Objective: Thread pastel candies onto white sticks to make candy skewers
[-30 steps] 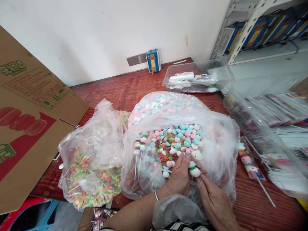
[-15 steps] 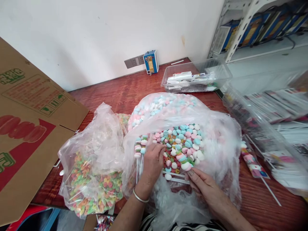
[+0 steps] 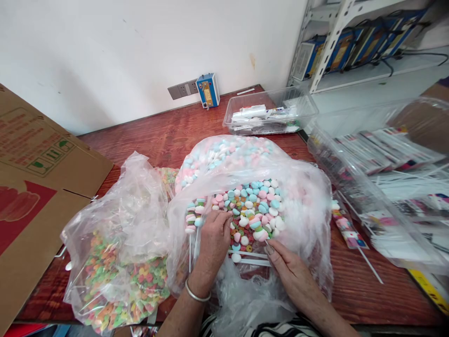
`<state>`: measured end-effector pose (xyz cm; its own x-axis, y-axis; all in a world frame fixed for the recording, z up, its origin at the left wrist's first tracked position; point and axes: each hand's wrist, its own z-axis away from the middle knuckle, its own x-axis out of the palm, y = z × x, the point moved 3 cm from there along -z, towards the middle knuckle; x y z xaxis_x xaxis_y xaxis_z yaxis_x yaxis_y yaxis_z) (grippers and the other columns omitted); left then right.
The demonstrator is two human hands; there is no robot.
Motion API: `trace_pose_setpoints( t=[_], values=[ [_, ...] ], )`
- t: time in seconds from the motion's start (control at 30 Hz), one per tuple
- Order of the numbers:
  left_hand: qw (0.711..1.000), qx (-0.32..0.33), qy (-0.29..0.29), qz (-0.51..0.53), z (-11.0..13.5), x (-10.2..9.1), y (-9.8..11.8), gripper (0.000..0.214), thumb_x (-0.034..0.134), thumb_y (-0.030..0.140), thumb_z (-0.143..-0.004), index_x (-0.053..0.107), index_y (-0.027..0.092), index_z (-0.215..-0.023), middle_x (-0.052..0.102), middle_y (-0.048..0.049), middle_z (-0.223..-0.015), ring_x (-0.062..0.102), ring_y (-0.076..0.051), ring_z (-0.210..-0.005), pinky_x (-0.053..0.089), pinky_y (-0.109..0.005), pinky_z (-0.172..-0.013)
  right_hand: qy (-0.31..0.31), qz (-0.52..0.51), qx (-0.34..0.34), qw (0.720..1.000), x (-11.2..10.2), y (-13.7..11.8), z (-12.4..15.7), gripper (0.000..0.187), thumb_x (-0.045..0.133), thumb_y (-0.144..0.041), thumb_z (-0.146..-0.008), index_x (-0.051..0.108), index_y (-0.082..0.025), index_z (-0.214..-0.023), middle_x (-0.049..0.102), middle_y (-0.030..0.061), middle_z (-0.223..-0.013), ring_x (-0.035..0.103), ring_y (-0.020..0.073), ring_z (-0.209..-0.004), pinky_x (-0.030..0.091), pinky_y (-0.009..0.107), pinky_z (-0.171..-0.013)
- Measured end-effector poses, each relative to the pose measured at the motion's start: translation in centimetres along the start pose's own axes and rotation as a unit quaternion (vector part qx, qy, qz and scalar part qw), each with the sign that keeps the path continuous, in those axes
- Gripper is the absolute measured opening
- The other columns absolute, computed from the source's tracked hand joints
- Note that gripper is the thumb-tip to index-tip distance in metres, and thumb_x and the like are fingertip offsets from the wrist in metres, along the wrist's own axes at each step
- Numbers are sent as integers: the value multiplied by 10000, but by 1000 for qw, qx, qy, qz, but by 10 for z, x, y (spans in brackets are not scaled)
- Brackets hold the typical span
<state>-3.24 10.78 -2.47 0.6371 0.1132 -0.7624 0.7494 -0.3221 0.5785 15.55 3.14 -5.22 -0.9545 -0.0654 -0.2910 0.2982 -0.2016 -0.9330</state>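
My right hand [image 3: 289, 267] pinches the end of a white stick, with a candy skewer [image 3: 258, 229] of stacked pink, white, blue and green sweets at its upper part. My left hand [image 3: 214, 236], with a silver bangle at the wrist, reaches into the open plastic bag [image 3: 301, 196]. Its fingertips are pressed together at the edge of the loose candies [image 3: 261, 192]; what they hold, if anything, is hidden. Finished-looking candy skewers [image 3: 195, 214] stand left of that hand. Below the candies lie bare white sticks [image 3: 249, 260].
At left a clear bag of ring-shaped gummies [image 3: 115, 281] lies beside a cardboard box [image 3: 45, 159]. A clear tray [image 3: 270, 112] sits at the back. Another clear bin [image 3: 354, 187] holds packaged items at right, with a wrapped candy skewer [image 3: 349, 229] beside it.
The whole view has shifted, so things appear further left. Both hands keep nearly the same place over the bag; the right hand is still on the stick.
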Motion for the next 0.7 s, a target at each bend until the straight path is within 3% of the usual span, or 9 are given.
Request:
trace_pose_setpoints(
  t=[0.1, 0.2, 0.33, 0.4, 0.47, 0.53, 0.57, 0.63, 0.7],
  values=[
    [1000, -5, -12, -1, -1, 4, 2, 206, 480, 129, -919, 643, 215, -1011, 650, -66, -1002, 603, -198, -974, 505, -360, -883, 19, -43, 1, 999, -2, 5, -1, 387, 483, -446, -900, 722, -188, -1060, 741, 69, -972, 657, 261, -934, 522, 331, -831],
    [1000, -11, -16, 17, -5, 9, 2, 215, 474, 133, -909, 655, 218, -987, 651, -73, -1013, 601, -211, -989, 498, -377, -896, 29, -70, 22, 997, -6, 11, -2, 381, 507, -465, -897, 738, -173, -979, 737, 58, -862, 657, 251, -844, 528, 321, -753],
    [977, -93, -36, 187, -10, 13, 8, 184, 509, 249, -921, 670, 219, -1003, 669, -71, -1031, 606, -221, -1010, 476, -385, -923, 16, -76, 37, 996, -10, 11, 1, 368, 482, -445, -909, 717, -163, -874, 699, 31, -758, 633, 224, -753, 498, 291, -667],
    [915, -182, -58, 355, -11, 19, 16, 277, 511, 371, -931, 631, 227, -1135, 666, -75, -1099, 620, -215, -1002, 487, -374, -904, 5, -59, 37, 998, -9, 6, 3, 356, 467, -423, -911, 692, -168, -806, 674, 19, -706, 615, 213, -716, 475, 277, -636],
    [806, -255, -81, 528, -10, 28, 30, 380, 497, 458, -928, 582, 212, -1205, 657, -90, -1113, 639, -201, -943, 507, -355, -849, 0, -35, 24, 999, -6, -1, 4, 346, 454, -400, -909, 655, -175, -740, 650, 10, -671, 599, 204, -687, 461, 269, -620],
    [699, -292, -87, 647, -7, 39, 48, 372, 529, 485, -905, 599, 173, -1095, 658, -82, -996, 643, -173, -834, 514, -316, -770, -1, -19, 0, 1000, -3, -7, 6, 330, 442, -381, -907, 633, -182, -726, 647, 9, -676, 599, 202, -680, 463, 266, -620],
    [665, -307, -74, 676, -5, 44, 56, 340, 561, 483, -885, 601, 162, -992, 644, -58, -907, 630, -149, -763, 506, -282, -719, -1, -13, -13, 1000, -1, -9, 7, 318, 436, -372, -908, 635, -184, -746, 656, 12, -695, 606, 204, -689, 470, 267, -630],
    [637, -326, -29, 698, 1, 53, 70, 313, 605, 473, -858, 555, 164, -836, 581, -4, -775, 574, -102, -650, 468, -224, -637, 6, 0, -29, 1000, 1, -9, 11, 311, 425, -369, -915, 651, -188, -800, 670, 19, -711, 614, 206, -681, 479, 266, -621],
    [634, -336, -4, 697, 9, 62, 80, 323, 623, 475, -842, 518, 174, -793, 541, 24, -729, 521, -79, -587, 445, -208, -610, 19, 15, -32, 999, 2, -3, 16, 332, 413, -391, -928, 670, -190, -870, 689, 33, -731, 621, 211, -670, 491, 269, -611]
  ],
)
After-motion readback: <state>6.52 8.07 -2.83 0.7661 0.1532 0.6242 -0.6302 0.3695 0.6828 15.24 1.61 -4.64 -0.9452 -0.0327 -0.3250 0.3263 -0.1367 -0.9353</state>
